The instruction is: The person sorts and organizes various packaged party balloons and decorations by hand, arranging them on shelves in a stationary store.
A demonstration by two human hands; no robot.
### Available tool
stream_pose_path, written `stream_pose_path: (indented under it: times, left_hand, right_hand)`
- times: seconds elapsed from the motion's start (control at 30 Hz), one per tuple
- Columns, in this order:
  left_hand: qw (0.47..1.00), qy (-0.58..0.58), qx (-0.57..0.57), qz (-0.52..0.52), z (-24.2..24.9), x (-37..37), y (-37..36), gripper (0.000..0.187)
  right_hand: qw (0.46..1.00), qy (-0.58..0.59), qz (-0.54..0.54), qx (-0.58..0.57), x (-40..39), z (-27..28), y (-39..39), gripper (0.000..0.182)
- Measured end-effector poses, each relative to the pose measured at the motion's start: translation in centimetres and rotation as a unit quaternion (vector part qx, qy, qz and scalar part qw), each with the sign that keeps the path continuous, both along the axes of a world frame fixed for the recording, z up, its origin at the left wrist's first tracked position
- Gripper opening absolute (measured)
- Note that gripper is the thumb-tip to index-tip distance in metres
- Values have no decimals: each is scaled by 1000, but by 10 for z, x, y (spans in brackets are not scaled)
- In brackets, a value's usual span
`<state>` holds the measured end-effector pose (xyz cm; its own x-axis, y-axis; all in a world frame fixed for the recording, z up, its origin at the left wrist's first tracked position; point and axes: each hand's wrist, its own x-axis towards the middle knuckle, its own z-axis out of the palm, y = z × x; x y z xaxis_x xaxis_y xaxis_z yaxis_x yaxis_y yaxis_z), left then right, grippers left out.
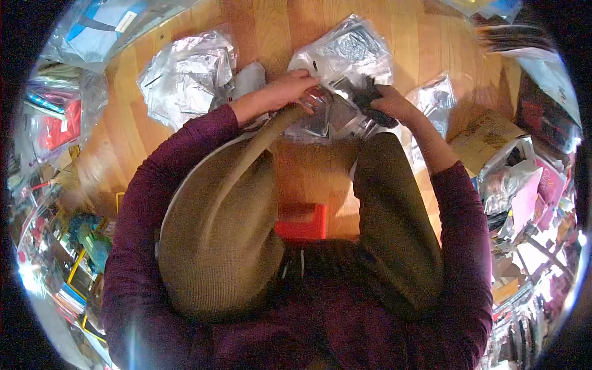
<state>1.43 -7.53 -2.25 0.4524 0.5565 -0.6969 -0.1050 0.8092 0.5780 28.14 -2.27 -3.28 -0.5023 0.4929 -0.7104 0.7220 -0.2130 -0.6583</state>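
Observation:
My left hand [290, 91] reaches over my left knee, its fingers bent at a crinkled clear plastic bag [311, 123]; what they grip is too small to make out. Opposite it, my right hand [393, 103] has its fingers closed on a dark grey item [367, 102], which looks soft. Between the hands lie clear plastic and a small greyish piece [343, 114]. Just beyond them a silvery plastic packet [351, 49] rests on the wooden floor.
Another silvery plastic heap [188, 80] lies at the left, and a smaller one [435, 98] at the right. A red object [302, 222] sits between my legs. Cardboard [487, 139], bags and mixed clutter line both sides of the floor [265, 31].

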Motion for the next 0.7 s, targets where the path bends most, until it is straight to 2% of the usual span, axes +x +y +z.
stream_pose_path:
  times: [0.03, 0.1, 0.17, 0.2, 0.23, 0.27, 0.3, 0.33, 0.4, 0.43, 0.47, 0.5, 0.53, 0.6, 0.67, 0.7]
  left_hand:
    - [1000, -1, -1, -2, 1, 0, -1, 41]
    - [999, 18, 18, -35, 7, 2, -1, 54]
    - [997, 35, 26, -57, 18, 7, 0, 59]
    - [995, 55, 32, -79, 23, 8, 0, 64]
    - [995, 56, 32, -78, 22, 7, 1, 64]
    - [979, 126, 66, -148, 19, 6, 5, 66]
    - [951, 194, 99, -218, 19, 6, 8, 67]
    - [951, 194, 98, -219, 20, 8, 7, 67]
    - [892, 338, 167, -250, 25, 14, 6, 69]
    - [892, 337, 167, -250, 20, 14, 4, 69]
    - [868, 377, 207, -250, 10, 14, 0, 64]
    - [839, 417, 246, -247, 0, 12, -3, 58]
    - [839, 418, 246, -248, -10, 8, -2, 58]
    - [859, 349, 279, -251, -24, 0, 1, 43]
    - [866, 349, 265, -239, -29, -5, 0, 38]
    - [874, 349, 249, -229, -29, -6, -2, 34]
  right_hand:
    - [994, -27, 41, -95, -3, 5, 1, 39]
    - [993, -23, 73, -88, -14, 26, -9, 37]
    - [991, 62, 81, -90, -22, 28, -22, 39]
    - [990, 62, 82, -91, -29, 26, -28, 39]
    - [979, 119, 81, -143, -36, 23, -33, 39]
    - [962, 176, 80, -193, -44, 22, -36, 39]
    - [962, 177, 80, -193, -53, 24, -39, 39]
    - [958, 199, 89, -186, -63, 28, -43, 38]
    - [954, 221, 97, -179, -80, 39, -46, 37]
    - [957, 235, 126, -116, -89, 45, -46, 36]
    - [955, 248, 155, -52, -93, 51, -44, 35]
    - [955, 249, 155, -52, -94, 56, -39, 35]
    - [953, 233, 173, -88, -95, 61, -34, 37]
    - [949, 217, 192, -125, -89, 55, -28, 40]
    - [954, 179, 227, 83, -64, 30, -12, 42]
    - [943, 113, 220, 222, -59, 38, 3, 42]
